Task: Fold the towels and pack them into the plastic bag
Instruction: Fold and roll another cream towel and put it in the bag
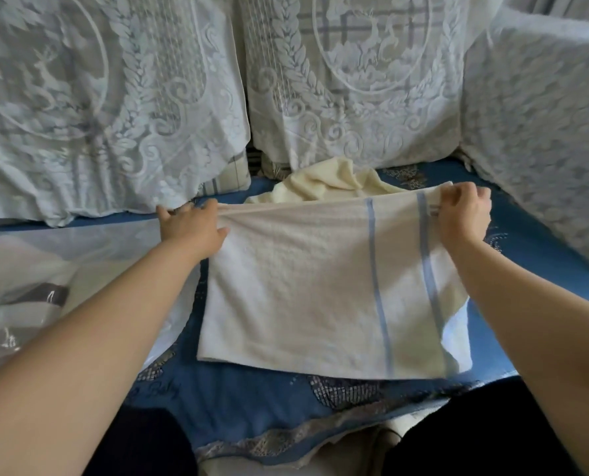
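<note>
Both hands, left [191,226], right [465,211], pinching rectangular white terry towel [303,286], blue-striped, cream towel [331,182] crumpled behind

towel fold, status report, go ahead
Both hands grip striped towel far edge. Cream towel unfolded behind. Plastic bag left, nothing blocking.

White towel [307,290]: two pale blue stripes near its right end, doubled over, far edge lifted, near edge lying flat. Cream towel [334,183]: crumpled, unfolded, just behind the white towel. Plastic bag [46,269]: clear, flattened, left of the white towel, folded cloth inside.
</note>
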`<action>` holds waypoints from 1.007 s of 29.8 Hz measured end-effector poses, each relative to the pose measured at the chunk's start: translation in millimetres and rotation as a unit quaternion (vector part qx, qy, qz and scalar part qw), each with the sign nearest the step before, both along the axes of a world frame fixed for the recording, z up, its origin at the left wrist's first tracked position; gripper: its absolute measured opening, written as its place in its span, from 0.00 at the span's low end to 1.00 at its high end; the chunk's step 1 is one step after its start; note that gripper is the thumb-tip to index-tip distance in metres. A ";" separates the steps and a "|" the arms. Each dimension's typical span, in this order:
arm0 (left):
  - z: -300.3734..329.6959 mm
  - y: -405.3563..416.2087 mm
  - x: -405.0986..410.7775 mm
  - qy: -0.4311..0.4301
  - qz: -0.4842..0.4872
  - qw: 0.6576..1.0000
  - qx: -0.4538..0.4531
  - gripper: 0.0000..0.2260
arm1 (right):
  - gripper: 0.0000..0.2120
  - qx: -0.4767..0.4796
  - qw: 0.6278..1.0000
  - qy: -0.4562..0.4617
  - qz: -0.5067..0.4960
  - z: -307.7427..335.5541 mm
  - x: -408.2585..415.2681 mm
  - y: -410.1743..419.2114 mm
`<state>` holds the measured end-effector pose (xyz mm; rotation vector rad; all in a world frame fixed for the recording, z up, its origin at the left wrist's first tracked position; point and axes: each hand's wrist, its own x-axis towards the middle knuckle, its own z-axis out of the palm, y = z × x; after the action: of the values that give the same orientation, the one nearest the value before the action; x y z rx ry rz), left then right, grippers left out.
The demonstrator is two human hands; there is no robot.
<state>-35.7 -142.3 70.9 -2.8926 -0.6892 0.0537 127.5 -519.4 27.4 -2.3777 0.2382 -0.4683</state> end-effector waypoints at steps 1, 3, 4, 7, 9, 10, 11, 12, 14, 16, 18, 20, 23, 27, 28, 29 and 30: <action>-3.3 0.2 2.2 0.009 0.001 1.000 -0.004 0.23 | 0.14 -0.013 1.000 0.001 0.000 -1.0 4.6 -0.4; -10.9 0.9 3.5 0.019 -0.005 1.000 -0.001 0.24 | 0.15 -0.048 0.999 0.005 0.001 -3.2 8.8 -1.9; -14.0 1.0 2.0 0.023 -0.006 1.000 0.001 0.23 | 0.16 -0.056 0.998 0.010 0.002 -3.6 8.0 -1.7; -22.3 -4.4 -9.0 0.022 -0.001 1.000 -0.019 0.24 | 0.17 -0.048 0.998 0.033 -0.001 -4.9 -3.5 -4.3; -27.1 -10.2 -21.8 0.008 -0.011 1.000 -0.026 0.24 | 0.18 -0.053 0.998 0.040 -0.001 -7.1 -16.7 -10.7; -29.3 -12.8 -28.9 -0.001 -0.017 0.999 -0.030 0.24 | 0.18 -0.040 0.998 0.046 0.000 -8.4 -23.2 -14.4; -31.9 -15.4 -36.4 -0.008 -0.021 0.999 -0.034 0.23 | 0.18 -0.008 0.998 0.057 0.004 -9.3 -29.8 -18.2; -33.2 -18.7 -44.0 -0.014 -0.026 0.999 -0.038 0.23 | 0.18 0.049 0.996 0.072 0.012 -9.4 -36.8 -20.9; -33.3 -24.5 -58.8 -0.016 -0.038 0.998 -0.042 0.23 | 0.14 0.206 0.971 0.114 0.032 -8.0 -49.9 -25.1; -29.1 -29.1 -74.3 0.020 -0.042 0.998 -0.047 0.25 | 0.11 0.349 0.920 0.167 0.062 -3.3 -65.8 -30.6; -28.0 -29.9 -90.4 0.098 -0.037 0.991 -0.079 0.29 | 0.10 0.460 0.858 0.210 0.091 -0.2 -82.9 -37.9; -34.1 -27.3 -103.9 0.184 -0.030 0.972 -0.145 0.34 | 0.08 0.515 0.819 0.238 0.087 -0.1 -98.1 -46.6; -43.2 -23.5 -121.9 0.252 -0.047 0.946 -0.199 0.42 | 0.15 0.510 0.824 0.244 0.029 -4.5 -115.6 -56.6; -43.7 -28.5 -143.8 0.274 -0.069 0.934 -0.218 0.43 | 0.09 0.458 0.843 0.281 0.016 -16.8 -133.7 -64.9; -44.7 -30.3 -148.6 0.277 -0.070 0.931 -0.227 0.43 | 0.09 0.448 0.848 0.283 0.012 -19.5 -136.9 -66.7; -46.6 -31.2 -152.9 0.277 -0.072 0.930 -0.232 0.42 | 0.09 0.438 0.854 0.280 0.006 -23.2 -138.3 -68.7; -47.8 -32.2 -156.3 0.274 -0.075 0.930 -0.232 0.41 | 0.09 0.430 0.859 0.279 -0.001 -25.5 -139.9 -70.3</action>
<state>-192.0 -174.6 23.1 -3.0969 -0.3822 1.0931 -12.4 -589.7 2.0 -1.5544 0.5728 0.3149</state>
